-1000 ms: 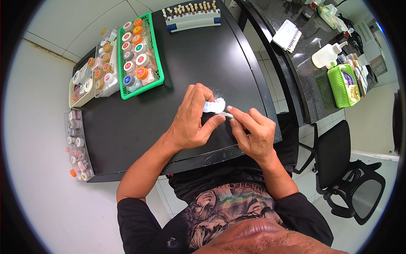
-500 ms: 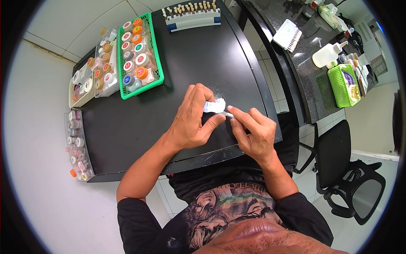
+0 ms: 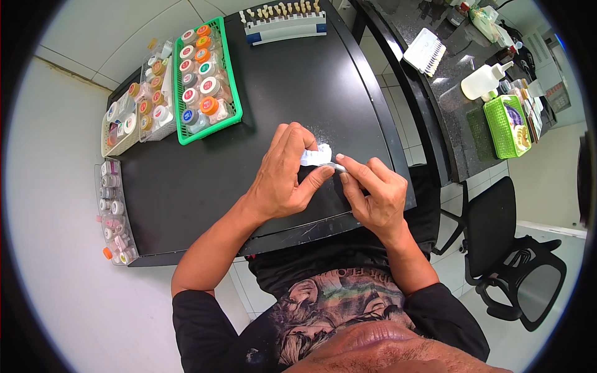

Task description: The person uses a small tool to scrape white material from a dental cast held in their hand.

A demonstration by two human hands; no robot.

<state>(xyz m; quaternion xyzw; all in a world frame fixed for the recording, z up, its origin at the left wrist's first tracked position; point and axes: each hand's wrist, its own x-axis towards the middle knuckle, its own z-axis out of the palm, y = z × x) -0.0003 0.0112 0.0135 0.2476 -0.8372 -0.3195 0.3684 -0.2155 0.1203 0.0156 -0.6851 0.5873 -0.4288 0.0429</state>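
Over the near right part of the black table (image 3: pixel 186 193), my left hand (image 3: pixel 280 171) is closed around a small, lumpy white piece (image 3: pixel 316 155) that looks like a plaster dental model. Its far side is partly covered by my fingers. My right hand (image 3: pixel 378 189) pinches a short, slim grey metal tool (image 3: pixel 338 167), whose tip meets the lower edge of the white piece, close to my left thumb. Most of the tool's handle is hidden in my fingers. White dust (image 3: pixel 321 135) is scattered on the table just beyond the piece.
A green basket (image 3: pixel 235 93) of capped jars stands at the back left, beside paler jar baskets (image 3: pixel 127 140). Tooth samples stand in a rack (image 3: pixel 286 31) at the far edge. To the right are a dark counter (image 3: pixel 460 149), a white squeeze bottle (image 3: pixel 477 84) and an office chair (image 3: pixel 491 224).
Both hands stay in nearly the same place. The white piece and the metal tool have turned very slightly against each other, and the whole view has shifted a little.
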